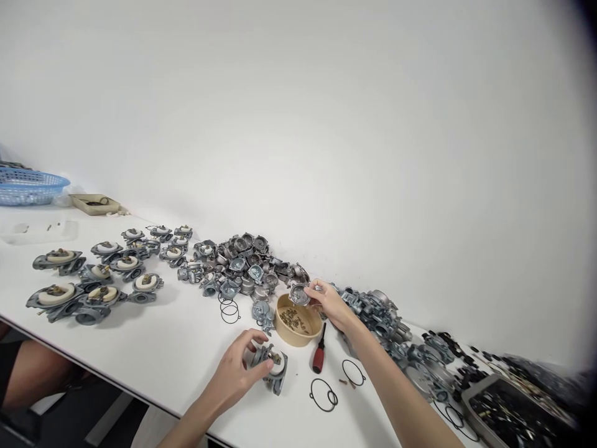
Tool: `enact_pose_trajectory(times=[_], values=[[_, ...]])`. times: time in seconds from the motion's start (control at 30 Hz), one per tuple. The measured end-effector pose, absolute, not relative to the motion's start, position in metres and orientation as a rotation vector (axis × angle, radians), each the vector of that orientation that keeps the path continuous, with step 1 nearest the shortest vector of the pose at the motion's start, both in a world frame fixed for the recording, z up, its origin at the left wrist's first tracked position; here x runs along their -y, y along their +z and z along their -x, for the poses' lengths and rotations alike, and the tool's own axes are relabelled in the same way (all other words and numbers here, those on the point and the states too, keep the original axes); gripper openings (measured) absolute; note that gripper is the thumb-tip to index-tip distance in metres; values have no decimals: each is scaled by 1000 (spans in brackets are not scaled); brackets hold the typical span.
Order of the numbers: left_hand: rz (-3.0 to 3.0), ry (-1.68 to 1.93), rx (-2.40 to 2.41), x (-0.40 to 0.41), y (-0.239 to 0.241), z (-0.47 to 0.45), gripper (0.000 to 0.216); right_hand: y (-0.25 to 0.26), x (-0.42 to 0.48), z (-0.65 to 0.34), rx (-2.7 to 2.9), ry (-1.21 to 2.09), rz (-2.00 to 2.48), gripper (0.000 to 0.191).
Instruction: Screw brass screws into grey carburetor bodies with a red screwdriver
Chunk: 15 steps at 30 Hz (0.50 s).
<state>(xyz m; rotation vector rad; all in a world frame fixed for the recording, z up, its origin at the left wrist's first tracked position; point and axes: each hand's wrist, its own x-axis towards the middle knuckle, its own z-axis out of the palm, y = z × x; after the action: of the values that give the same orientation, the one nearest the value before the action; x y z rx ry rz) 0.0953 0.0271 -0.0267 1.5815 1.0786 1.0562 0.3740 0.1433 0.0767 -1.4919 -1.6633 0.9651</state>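
Observation:
My left hand (pixel 241 368) is closed around a carburetor body (pixel 278 364), which stands on the table with its white float facing up. Between the fingers of my right hand (pixel 330 303) is a round metal float bowl (pixel 299 295), held over the far rim of a tan bowl (pixel 298 336). Small brass-coloured screws lie inside that tan bowl. Just right of it rests a screwdriver (pixel 319 356) with a red handle and black shaft. Black rubber rings (pixel 323 394) lie on the table between my forearms. Another carburetor part (pixel 262 314) sits left of the tan bowl.
Carburetors with white floats (pixel 127 264) stand at the left. A heap of float bowls (pixel 247 255) lies along the wall, and more carburetor bodies (pixel 377 314) are piled right. A metal tray (pixel 476 398) holds dark parts. A blue basket (pixel 32 186) stands far left; another person's leg (pixel 40 373) shows below.

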Motion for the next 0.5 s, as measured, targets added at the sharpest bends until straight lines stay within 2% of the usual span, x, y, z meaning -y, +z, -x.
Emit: enact_pose_trajectory(times=[0.17,0.37,0.5], values=[[-1592,1021,-1080,-29,-33,-98,58,87,-88,-361,1956,690,1477,27],[-1607,1036,-1042,-29,-30,-98,48,80,-45,-327,2233,230,1446,8],[-1602,1057,-1026,-29,-30,-99,43,75,-31,-314,2324,2,1334,6]])
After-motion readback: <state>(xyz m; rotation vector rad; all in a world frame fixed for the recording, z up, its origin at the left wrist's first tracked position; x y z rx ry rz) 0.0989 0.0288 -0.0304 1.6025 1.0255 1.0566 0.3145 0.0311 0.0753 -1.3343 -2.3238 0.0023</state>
